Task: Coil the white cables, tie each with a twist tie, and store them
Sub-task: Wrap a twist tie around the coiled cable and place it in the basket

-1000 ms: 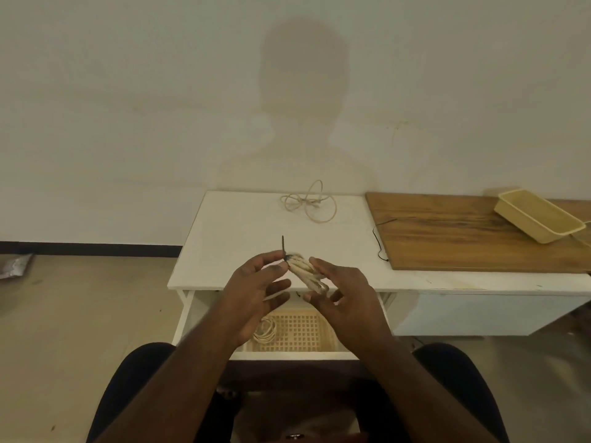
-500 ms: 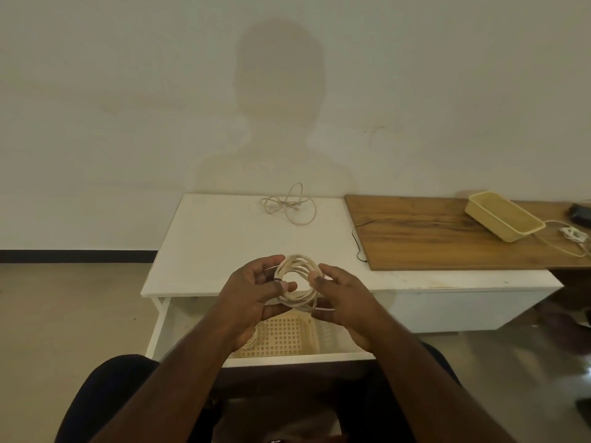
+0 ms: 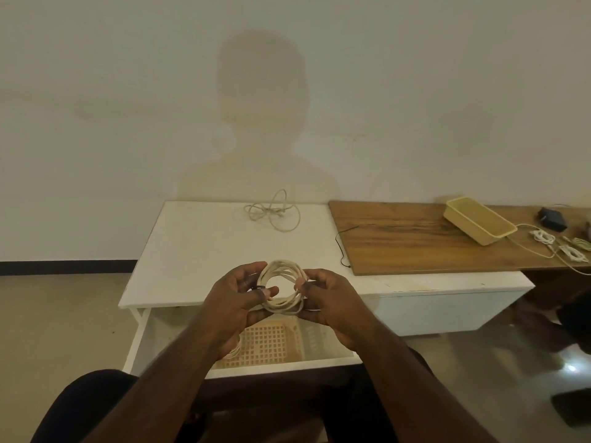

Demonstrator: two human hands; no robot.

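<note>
- Above the open drawer (image 3: pixel 144 334), at the near edge of the white counter (image 3: pixel 192 251), a coiled white cable (image 3: pixel 283 287) is held up between both hands, its ring facing the camera.
- The left hand (image 3: pixel 236 302) grips the left side of the coil: the thumb lies across the lower left of the ring and the fingers (image 3: pixel 248 276) curl behind it. A small dark bit, perhaps a twist tie (image 3: pixel 257 287), shows at that grip, too small to tell for sure.
- The right hand (image 3: pixel 332 302) pinches the right side of the coil, with fingertips pressed together on the strands and the other fingers curled beneath.
- In the drawer below the hands sits a cream lattice basket (image 3: pixel 268 343); another coiled cable (image 3: pixel 235 351) peeks out at its left side, mostly hidden by the left wrist.
- At the far side of the counter, near the wall, a loose white cable (image 3: pixel 271 212) lies in untidy loops, well apart from the hands.
- To the right, a wooden board (image 3: pixel 415 244) rests on the counter, with a thin black wire (image 3: pixel 342 247) trailing along its left edge.
- On the board stands a cream tray (image 3: pixel 479 220), tilted to the view, and just beside it to the right lie more bundled white cables (image 3: pixel 543 236) and a small black object (image 3: pixel 551 217).
- The person's dark-clad knees frame the bottom of the view, and a shadow of head and shoulders falls on the wall.
</note>
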